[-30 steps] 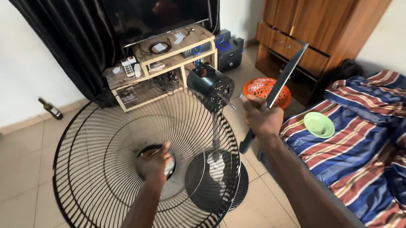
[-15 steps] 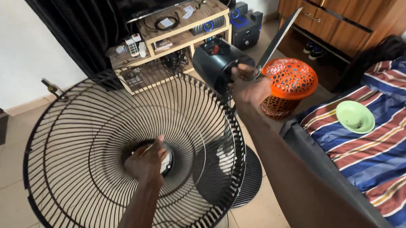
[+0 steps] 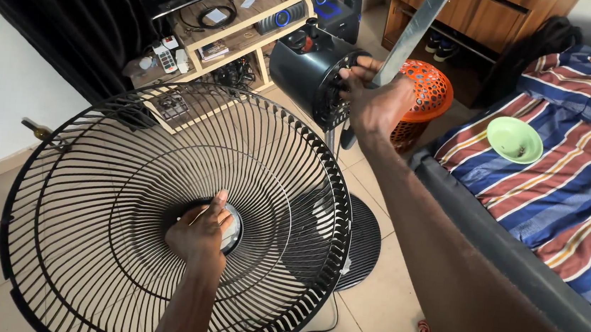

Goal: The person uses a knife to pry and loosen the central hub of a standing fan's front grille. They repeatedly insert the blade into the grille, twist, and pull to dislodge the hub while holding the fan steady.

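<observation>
My left hand (image 3: 198,232) grips the round hub at the middle of a large black wire fan grille (image 3: 95,170), holding it up over the floor. My right hand (image 3: 376,98) is closed on a long grey fan blade (image 3: 416,28) that slants up and to the right. That hand rests against the black motor housing (image 3: 304,70) of a standing fan. The fan's pole and round black base (image 3: 363,243) stand on the tiled floor below, partly hidden behind the grille.
A low wooden shelf unit (image 3: 240,29) with remotes, cables and a speaker stands at the back. An orange perforated basket (image 3: 427,92) sits by a wooden dresser (image 3: 494,12). A striped bed (image 3: 558,182) at right carries a green bowl (image 3: 515,139). A dark curtain (image 3: 52,16) hangs at the left.
My view has moved closer and lower. My right hand with the blade has come down against the motor housing. The grille stays in my left hand, now filling more of the view.
</observation>
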